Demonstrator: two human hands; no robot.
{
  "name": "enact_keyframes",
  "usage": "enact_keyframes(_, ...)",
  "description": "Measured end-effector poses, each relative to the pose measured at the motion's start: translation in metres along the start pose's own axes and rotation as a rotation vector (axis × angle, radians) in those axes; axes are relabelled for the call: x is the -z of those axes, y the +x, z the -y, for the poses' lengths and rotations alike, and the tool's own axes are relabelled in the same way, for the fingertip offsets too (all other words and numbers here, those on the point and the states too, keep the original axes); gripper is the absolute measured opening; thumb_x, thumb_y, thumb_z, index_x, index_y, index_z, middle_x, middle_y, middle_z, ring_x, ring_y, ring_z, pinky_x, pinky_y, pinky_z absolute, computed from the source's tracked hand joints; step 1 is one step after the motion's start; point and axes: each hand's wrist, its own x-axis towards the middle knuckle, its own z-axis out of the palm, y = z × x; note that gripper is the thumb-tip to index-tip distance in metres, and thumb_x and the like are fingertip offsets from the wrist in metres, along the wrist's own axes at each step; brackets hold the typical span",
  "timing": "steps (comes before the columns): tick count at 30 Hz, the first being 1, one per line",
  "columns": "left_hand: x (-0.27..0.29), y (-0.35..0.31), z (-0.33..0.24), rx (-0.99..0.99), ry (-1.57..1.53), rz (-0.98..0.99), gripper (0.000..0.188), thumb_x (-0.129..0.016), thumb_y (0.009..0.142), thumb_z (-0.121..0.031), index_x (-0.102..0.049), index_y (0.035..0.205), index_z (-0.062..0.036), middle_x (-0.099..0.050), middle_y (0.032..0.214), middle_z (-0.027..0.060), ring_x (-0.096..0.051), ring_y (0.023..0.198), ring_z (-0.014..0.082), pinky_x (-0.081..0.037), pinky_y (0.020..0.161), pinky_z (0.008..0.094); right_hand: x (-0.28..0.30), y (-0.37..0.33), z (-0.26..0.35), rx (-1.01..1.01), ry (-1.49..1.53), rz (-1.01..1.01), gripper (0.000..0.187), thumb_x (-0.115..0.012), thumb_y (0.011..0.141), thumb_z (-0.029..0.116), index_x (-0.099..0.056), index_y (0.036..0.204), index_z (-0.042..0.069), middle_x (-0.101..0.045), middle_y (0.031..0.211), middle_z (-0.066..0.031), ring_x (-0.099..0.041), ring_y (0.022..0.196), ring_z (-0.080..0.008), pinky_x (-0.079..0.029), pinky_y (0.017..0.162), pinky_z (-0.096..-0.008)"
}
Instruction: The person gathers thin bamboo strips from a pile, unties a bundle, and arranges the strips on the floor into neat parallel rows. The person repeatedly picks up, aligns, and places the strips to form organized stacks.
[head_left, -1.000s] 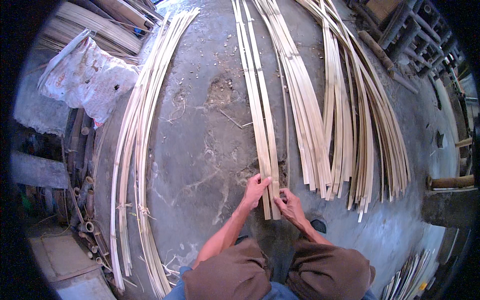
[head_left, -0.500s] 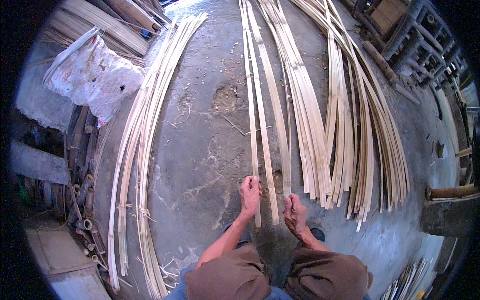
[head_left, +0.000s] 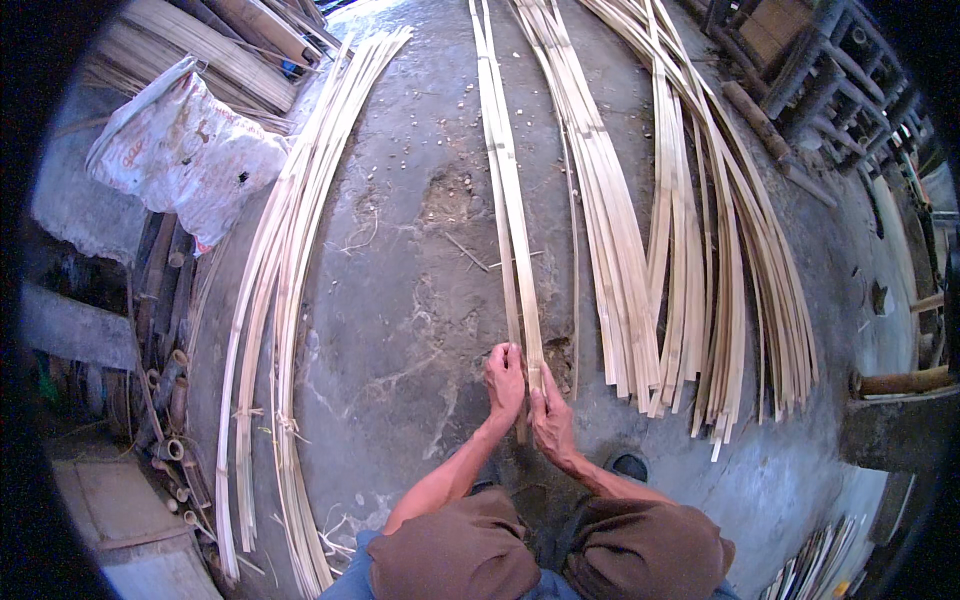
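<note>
Long pale bamboo strips run away from me down the middle of the floor. My left hand (head_left: pixel 505 382) is closed round the near part of the left bamboo strip (head_left: pixel 506 255), whose short end shows below my fingers. Right beside it, my right hand (head_left: pixel 552 418) grips the near end of the wider-looking bamboo strip (head_left: pixel 524 262), its thumb lying along it. The two strips lie close together, nearly touching; whether the right one is doubled cannot be made out. A thin dark strip (head_left: pixel 575 300) lies alone just right of my hands.
Fanned bamboo strips (head_left: pixel 615 260) and a larger crossing pile (head_left: pixel 750 260) spread to the right. On the left lies a tied bundle of strips (head_left: pixel 290 220), near a white sack (head_left: pixel 190 150) and stacked bamboo poles (head_left: pixel 175 450). A dark wooden frame (head_left: pixel 835 90) stands far right.
My right hand has moved left with its strip, bringing it beside the others near my left hand. The separate strips now lie close together. My left hand has shifted slightly.
</note>
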Motion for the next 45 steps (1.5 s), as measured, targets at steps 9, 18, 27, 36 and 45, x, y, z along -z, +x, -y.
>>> enact_keyframes(9, 0.012, -0.011, -0.008, 0.222, -0.125, 0.142, 0.025, -0.050, 0.099, -0.023, -0.057, 0.090, -0.0005, -0.055, 0.068, 0.0040, -0.055, 0.061, 0.0126, -0.047, 0.054, 0.0320, 0.000, -0.002, -0.033, -0.051, -0.142, -0.001, 0.052, -0.049, 0.101, 0.020, -0.033, 0.150, 0.016, -0.046, 0.063, -0.0042, -0.043, 0.060, -0.0093, -0.042, 0.054, -0.0271)
enact_keyframes(18, 0.014, -0.014, 0.002, 0.184, -0.017, 0.147, 0.027, -0.052, 0.098, -0.023, -0.057, 0.088, 0.0023, -0.059, 0.074, 0.0169, -0.058, 0.070, 0.0238, -0.047, 0.067, 0.0410, 0.004, 0.008, -0.023, -0.006, -0.266, 0.109, 0.054, -0.053, 0.098, 0.020, -0.033, 0.149, 0.018, -0.047, 0.063, -0.0199, -0.047, 0.056, -0.0157, -0.045, 0.055, -0.0324)
enact_keyframes(27, 0.024, -0.028, 0.005, 0.174, -0.014, 0.150, 0.026, -0.059, 0.094, -0.022, -0.057, 0.085, 0.0024, -0.058, 0.071, 0.0144, -0.053, 0.066, 0.0198, -0.045, 0.063, 0.0389, 0.002, -0.005, -0.029, 0.080, -0.274, 0.172, 0.053, -0.055, 0.097, 0.014, -0.036, 0.147, 0.015, -0.044, 0.069, -0.0252, -0.041, 0.063, -0.0097, -0.044, 0.055, -0.0307)
enact_keyframes(36, 0.040, 0.003, 0.019, 0.297, -0.017, 0.317, 0.032, -0.063, 0.091, -0.024, -0.057, 0.078, 0.0043, -0.055, 0.065, 0.0085, -0.046, 0.064, 0.0125, -0.042, 0.058, 0.0361, 0.037, 0.044, -0.021, 0.505, -0.547, -0.104, 0.043, -0.062, 0.092, 0.025, -0.051, 0.128, 0.004, -0.063, 0.088, -0.0266, -0.063, 0.080, -0.0427, -0.051, 0.067, -0.0468)
enact_keyframes(45, 0.062, 0.005, -0.023, -0.077, 0.380, 0.248, 0.044, -0.064, 0.087, -0.027, -0.052, 0.121, -0.0002, -0.053, 0.108, 0.0208, -0.055, 0.098, 0.0384, -0.046, 0.084, 0.0474, 0.086, 0.084, -0.052, 0.123, -0.528, -0.146, 0.022, -0.053, 0.098, 0.023, -0.053, 0.099, 0.002, -0.056, 0.062, -0.0131, -0.059, 0.060, -0.0343, -0.048, 0.058, -0.0412)
